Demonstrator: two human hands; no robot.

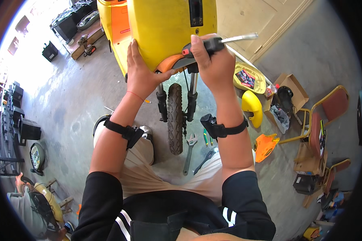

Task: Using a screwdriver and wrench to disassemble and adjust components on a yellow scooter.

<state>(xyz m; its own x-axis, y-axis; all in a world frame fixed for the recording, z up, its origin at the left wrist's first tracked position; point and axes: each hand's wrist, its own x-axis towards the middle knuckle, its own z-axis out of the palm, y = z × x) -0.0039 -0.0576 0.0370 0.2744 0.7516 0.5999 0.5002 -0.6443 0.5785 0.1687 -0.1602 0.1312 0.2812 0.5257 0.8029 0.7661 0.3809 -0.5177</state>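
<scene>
Yellow scooter panel, both hands on it

L hand [140, 74] lies flat, fingers released, against yellow front panel [165, 28] just above orange fender [171, 62]. R hand [213, 60] clenched round screwdriver [219, 42], shaft pointing right. Front wheel [175, 118] below; wrench [189, 154] on floor.

Yellow scooter panel [165, 28], orange fender [169, 63], black tyre [175, 116], black-handled screwdriver [217, 43] with red tip.

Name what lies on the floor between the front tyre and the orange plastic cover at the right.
In the head view: an adjustable wrench and green-handled pliers lie between tyre and orange cover.
</scene>
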